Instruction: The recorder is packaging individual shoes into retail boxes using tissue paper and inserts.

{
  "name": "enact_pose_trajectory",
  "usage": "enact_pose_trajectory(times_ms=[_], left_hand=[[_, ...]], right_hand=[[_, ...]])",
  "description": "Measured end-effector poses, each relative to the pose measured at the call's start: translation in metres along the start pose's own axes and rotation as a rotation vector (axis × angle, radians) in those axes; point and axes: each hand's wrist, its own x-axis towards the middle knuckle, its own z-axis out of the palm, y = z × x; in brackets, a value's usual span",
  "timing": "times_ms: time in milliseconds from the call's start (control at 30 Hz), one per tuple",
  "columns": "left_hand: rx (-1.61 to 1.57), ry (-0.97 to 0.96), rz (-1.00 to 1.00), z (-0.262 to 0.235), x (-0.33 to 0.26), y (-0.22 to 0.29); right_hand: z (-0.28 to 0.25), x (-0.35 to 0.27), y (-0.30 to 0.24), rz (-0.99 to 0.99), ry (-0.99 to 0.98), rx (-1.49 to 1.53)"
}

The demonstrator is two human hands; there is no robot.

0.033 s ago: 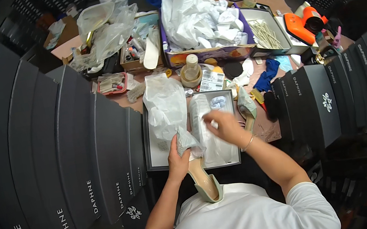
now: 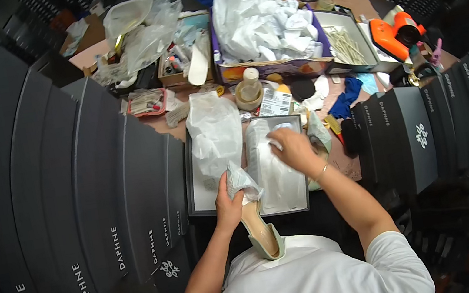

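At the far left we see a long row of dark grey shoe boxes (image 2: 70,191) standing on end, each with white lettering down its narrow face and one with a small white flower emblem. Next, before us on the cluttered brown tabletop (image 2: 173,125), lies an open grey shoe box (image 2: 202,196) lined in white, with a crumpled clear plastic bag (image 2: 215,130) over its left half. Our left hand (image 2: 228,204) has its fingers closed around the toe of a pale green mule shoe with a tan insole (image 2: 260,231), which points up into a wad of white tissue paper (image 2: 242,180) at the box's near edge; the heel rests close to our white shirt. Our right hand (image 2: 293,148) lies on a white paper-wrapped bundle (image 2: 272,168) in the box's right half, fingers curled and pressed onto the wrapping. Behind stand a small tan jar (image 2: 250,90) and a purple-sided carton of white tissue (image 2: 264,25). To the right are an orange tool (image 2: 395,35) and more dark boxes (image 2: 423,135), one with a white flower emblem.
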Motion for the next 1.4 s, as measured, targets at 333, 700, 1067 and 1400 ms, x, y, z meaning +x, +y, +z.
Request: enact_pose_trajectory(times_ms=[333,700,1067,1400], left_hand=[[0.141,0.157,0.006,0.001,-0.007,0.018],[0.053,-0.574,-0.052,-0.021,0.018,0.04],[-0.219,-0.524,0.035,-0.001,0.012,0.052],[-0.613,-0.183,-0.107,0.023,-0.017,0.066]], right_hand=[[0.003,0.011,0.033,0.136,-0.171,0.001],[0.009,-0.065,-0.079,0.093,-0.244,0.135],[-0.006,-0.064,-0.053,0.31,-0.203,0.83],[0.016,-0.052,-0.056,0.327,-0.074,0.604]])
